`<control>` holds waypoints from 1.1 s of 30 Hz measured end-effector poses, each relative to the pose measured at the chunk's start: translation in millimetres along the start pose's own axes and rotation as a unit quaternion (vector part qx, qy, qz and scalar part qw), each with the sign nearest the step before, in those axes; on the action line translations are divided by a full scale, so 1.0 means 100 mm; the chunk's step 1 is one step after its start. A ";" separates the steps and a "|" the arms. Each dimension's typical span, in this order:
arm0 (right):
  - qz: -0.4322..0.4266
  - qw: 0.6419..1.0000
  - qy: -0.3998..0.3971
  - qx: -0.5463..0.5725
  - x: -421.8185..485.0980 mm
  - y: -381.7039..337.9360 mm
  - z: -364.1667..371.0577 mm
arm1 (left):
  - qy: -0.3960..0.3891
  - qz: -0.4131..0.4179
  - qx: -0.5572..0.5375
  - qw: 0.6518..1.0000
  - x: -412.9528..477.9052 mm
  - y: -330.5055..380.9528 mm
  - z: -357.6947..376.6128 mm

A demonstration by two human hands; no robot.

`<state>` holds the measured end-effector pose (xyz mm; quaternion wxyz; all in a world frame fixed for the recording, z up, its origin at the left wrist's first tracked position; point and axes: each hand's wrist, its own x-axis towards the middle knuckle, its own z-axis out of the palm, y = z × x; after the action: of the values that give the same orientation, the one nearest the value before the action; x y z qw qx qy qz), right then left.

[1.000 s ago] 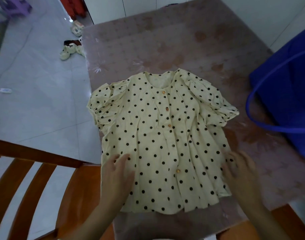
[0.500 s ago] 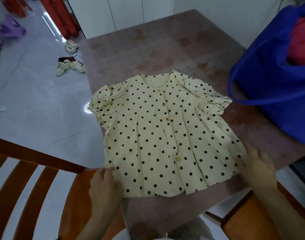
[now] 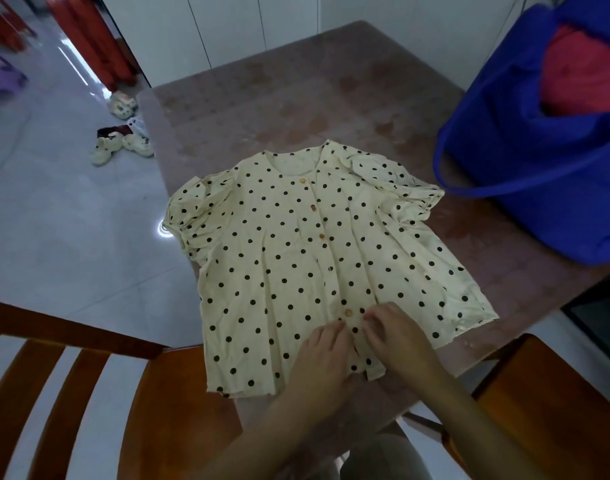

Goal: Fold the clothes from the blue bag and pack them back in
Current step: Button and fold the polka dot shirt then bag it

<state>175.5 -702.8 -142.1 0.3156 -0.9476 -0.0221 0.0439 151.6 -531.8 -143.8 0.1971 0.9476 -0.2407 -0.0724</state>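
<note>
Left hand (image 3: 326,355) lies flat, released, on the polka-dot blouse (image 3: 289,258) on the table (image 3: 296,98); right hand (image 3: 399,342) pinches its placket.

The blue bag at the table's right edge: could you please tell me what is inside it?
A red garment shows bunched in the open top of the blue bag. Whatever lies beneath it is hidden by the bag's walls and by the garment itself.

Left hand (image 3: 326,356), right hand (image 3: 399,342) on blouse (image 3: 289,258) hem.
</note>
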 end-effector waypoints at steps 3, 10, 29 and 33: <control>-0.010 1.000 -0.010 -0.001 -0.03 0.08 0.02 | 0.036 -0.059 -0.122 0.990 -0.04 -0.05 -0.08; -0.095 0.994 -0.015 -0.050 -0.13 0.08 0.04 | 0.199 -0.136 -0.360 0.901 -0.20 0.11 -0.27; -0.126 0.988 -0.083 -0.046 0.28 -1.03 0.03 | 0.311 -0.374 -0.242 0.840 0.66 -2.15 -1.56; -0.247 0.959 -0.099 -0.096 -0.01 -1.62 0.87 | 0.190 -0.452 -0.251 0.835 0.93 -2.61 -1.63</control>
<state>163.6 -521.7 -114.3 0.2207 -0.9293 -0.2908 0.0560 382.6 -311.2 -106.2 0.4151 0.8641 0.2832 -0.0301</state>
